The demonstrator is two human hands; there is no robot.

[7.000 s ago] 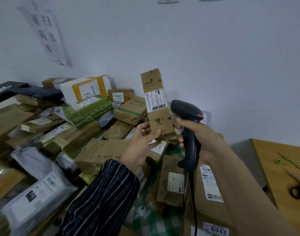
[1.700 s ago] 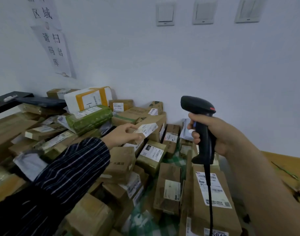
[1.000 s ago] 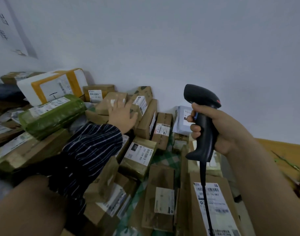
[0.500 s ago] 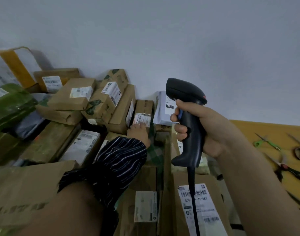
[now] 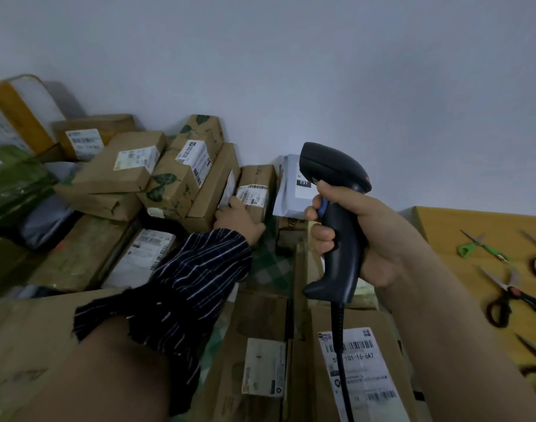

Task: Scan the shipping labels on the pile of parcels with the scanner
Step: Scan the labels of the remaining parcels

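A pile of brown cardboard parcels with white shipping labels lies against the wall. My left hand (image 5: 237,219) reaches far into it and grips the near end of a small brown box (image 5: 256,182) with a barcode label on top. My right hand (image 5: 356,229) holds a black corded scanner (image 5: 337,214) upright by its handle, its head level with a white poly mailer (image 5: 288,190) behind it. The leaf-printed narrow box (image 5: 184,169) leans on the pile to the left of my left hand.
A large box with a label reading 101-16-6A7 (image 5: 356,367) lies under the scanner cable. A wooden table (image 5: 474,226) at right carries several scissors (image 5: 510,293). A green wrapped parcel (image 5: 14,181) and a yellow-taped white box (image 5: 20,114) sit far left.
The leaf-printed box I held up earlier has been set down on the pile. My left hand has since reached right and taken hold of the small brown box; the view swung right and down.
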